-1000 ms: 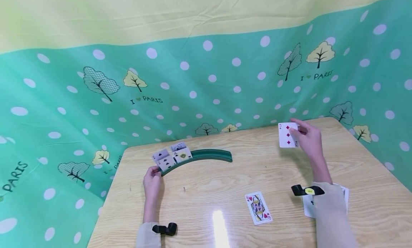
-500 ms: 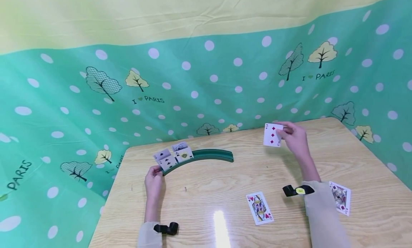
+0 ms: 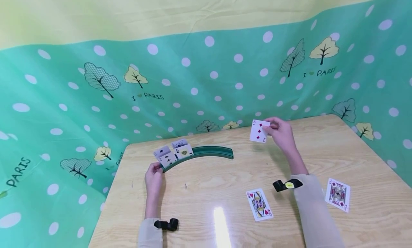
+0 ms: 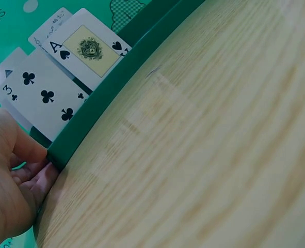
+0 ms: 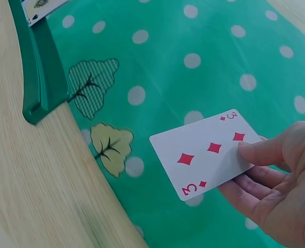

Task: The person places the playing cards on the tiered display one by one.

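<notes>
My right hand (image 3: 280,133) pinches a three of diamonds (image 5: 206,155) by one edge, thumb on its face, raised above the back of the table. At the left, my left hand (image 3: 153,178) grips the near end of a curved green card holder (image 3: 214,151) between thumb and fingers. Standing in that holder's left part are a three of clubs (image 4: 46,95) and an ace of spades (image 4: 89,49) in front. Behind them are a two of spades (image 3: 162,152) and a card with a dark picture (image 3: 179,143), both partly hidden.
A queen of hearts (image 3: 259,205) lies face up on the wooden table (image 3: 193,198). Farther right, beside my right sleeve, lies another face card with diamonds (image 3: 338,194). A green dotted cloth (image 3: 180,79) hangs along the table's back edge.
My right hand has moved left with the three of diamonds, toward the card holder. The face card at the right has come out from behind my sleeve. My left hand stays in place.
</notes>
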The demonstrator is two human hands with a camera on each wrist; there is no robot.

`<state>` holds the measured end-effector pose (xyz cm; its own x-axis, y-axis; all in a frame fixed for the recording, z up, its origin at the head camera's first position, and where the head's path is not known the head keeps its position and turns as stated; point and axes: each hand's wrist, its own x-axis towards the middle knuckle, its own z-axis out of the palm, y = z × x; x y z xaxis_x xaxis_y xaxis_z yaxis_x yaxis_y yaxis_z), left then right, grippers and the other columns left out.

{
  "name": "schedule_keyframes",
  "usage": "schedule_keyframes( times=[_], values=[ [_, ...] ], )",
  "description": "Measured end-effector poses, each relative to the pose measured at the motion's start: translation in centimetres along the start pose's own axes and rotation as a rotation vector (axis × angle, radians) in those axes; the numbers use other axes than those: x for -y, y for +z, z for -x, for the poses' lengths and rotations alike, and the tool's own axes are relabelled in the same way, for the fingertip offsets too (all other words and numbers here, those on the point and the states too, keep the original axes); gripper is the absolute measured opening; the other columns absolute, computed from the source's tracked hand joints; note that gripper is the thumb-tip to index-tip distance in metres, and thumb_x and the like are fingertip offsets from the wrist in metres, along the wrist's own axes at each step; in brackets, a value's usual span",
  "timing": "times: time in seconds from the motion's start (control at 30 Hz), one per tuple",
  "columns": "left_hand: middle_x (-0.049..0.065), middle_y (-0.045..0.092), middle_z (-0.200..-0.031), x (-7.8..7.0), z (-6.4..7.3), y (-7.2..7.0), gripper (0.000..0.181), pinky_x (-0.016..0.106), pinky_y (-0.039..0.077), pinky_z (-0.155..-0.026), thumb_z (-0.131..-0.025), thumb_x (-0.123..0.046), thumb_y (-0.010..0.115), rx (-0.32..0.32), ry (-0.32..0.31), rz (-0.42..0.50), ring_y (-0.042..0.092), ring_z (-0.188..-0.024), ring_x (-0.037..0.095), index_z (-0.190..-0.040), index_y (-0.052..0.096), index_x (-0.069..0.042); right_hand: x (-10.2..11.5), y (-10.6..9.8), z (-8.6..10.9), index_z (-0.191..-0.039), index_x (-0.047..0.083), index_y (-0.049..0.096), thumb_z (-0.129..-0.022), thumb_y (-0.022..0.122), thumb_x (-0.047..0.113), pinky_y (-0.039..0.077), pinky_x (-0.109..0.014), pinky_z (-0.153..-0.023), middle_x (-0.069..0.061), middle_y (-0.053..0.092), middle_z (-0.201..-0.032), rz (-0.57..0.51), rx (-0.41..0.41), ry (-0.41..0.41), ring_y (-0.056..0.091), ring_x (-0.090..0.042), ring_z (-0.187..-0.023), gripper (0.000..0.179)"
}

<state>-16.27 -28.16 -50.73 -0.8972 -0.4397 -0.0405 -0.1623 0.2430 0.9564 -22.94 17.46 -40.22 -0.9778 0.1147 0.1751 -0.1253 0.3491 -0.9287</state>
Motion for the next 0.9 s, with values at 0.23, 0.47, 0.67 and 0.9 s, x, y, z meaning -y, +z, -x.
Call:
schedule_keyframes(
  times=[0.23,0.47,0.67,0.9],
  values=[
    [0.03,0.058,-0.129,-0.2,-0.2,0.1,0.037,0.033,0.042,-0.092,-0.096,0.003,0.045,-0.011,0.003,-0.006,0.054,-0.117,0.036,-0.131,0.056,0.01,1.1,1.7,-0.2,-0.122,-0.011,0.064,-0.098,0.067,0.0,0.059,-0.028,-0.082,-0.032,0.068,-0.117,-0.027,0.036,0.006,0.068,-0.036,-0.103,0.027],
    [0.031,0.057,-0.129,-0.1,-0.1,0.1,0.037,0.035,0.041,-0.095,-0.096,0.004,0.044,-0.012,0.003,-0.007,0.054,-0.118,0.037,-0.13,0.055,0.011,2.0,3.5,-0.1,-0.118,-0.01,0.065,-0.098,0.066,-0.001,0.059,-0.026,-0.077,-0.03,0.07,-0.114,-0.053,0.067,0.011,0.07,-0.038,-0.101,0.022],
    [0.031,0.058,-0.128,-0.2,-0.2,0.3,0.036,0.033,0.041,-0.094,-0.096,0.004,0.045,-0.02,0.011,-0.005,0.054,-0.117,0.037,-0.129,0.056,0.012,2.9,4.7,0.0,-0.116,-0.008,0.066,-0.097,0.068,0.001,0.055,-0.02,-0.071,-0.028,0.071,-0.111,-0.064,0.091,0.003,0.07,-0.036,-0.099,0.021],
    [0.032,0.058,-0.129,-0.1,-0.3,0.1,0.036,0.037,0.041,-0.096,-0.096,0.004,0.045,-0.019,0.01,-0.008,0.054,-0.118,0.038,-0.13,0.056,0.012,3.5,6.2,0.1,-0.113,-0.006,0.068,-0.096,0.071,0.002,0.054,-0.021,-0.073,-0.024,0.073,-0.11,-0.077,0.116,-0.017,0.069,-0.032,-0.098,0.019]
  ],
)
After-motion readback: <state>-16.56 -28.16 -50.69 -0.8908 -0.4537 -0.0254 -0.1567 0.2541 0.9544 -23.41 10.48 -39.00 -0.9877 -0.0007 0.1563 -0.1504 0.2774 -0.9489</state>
